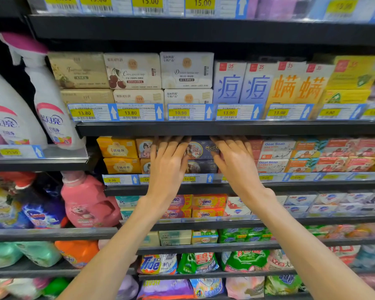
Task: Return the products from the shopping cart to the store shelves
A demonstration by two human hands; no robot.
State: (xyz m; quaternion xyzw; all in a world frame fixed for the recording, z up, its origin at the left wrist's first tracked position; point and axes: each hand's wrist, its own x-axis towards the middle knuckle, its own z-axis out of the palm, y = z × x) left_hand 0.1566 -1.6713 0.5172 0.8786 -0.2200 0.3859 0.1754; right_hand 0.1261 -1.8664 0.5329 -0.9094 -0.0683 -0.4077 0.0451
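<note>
Two hands of yours reach into the soap shelf [225, 128], the one with the dark front edge, just under the row of yellow price tags [180, 113]. Your left hand [168, 167] and your right hand [236, 164] sit side by side with a small gap between them. All the fingers point up and in, and they look straight and spread wide. The fingertips go into the shadow under the shelf edge, so you cannot tell if they pinch anything there.

Between your hands you can see dark soap boxes [200, 149] with a round picture on them. They sit two high. Your left hand touches their left side and your right hand touches their right side. You cannot tell which box came from the cart.

Left of your left hand sit yellow soap boxes [117, 148], also two high. Right of your right hand sit white soap boxes [276, 150] that say Goat Soap.

On the shelf above stand cream soap boxes [133, 70] with cherries on one of them. Two white spray bottles [50, 100] with pink tops stand far to the left. A pink jug [86, 202] sits lower down on the left, and soap powder bags [157, 264] lie near the bottom
</note>
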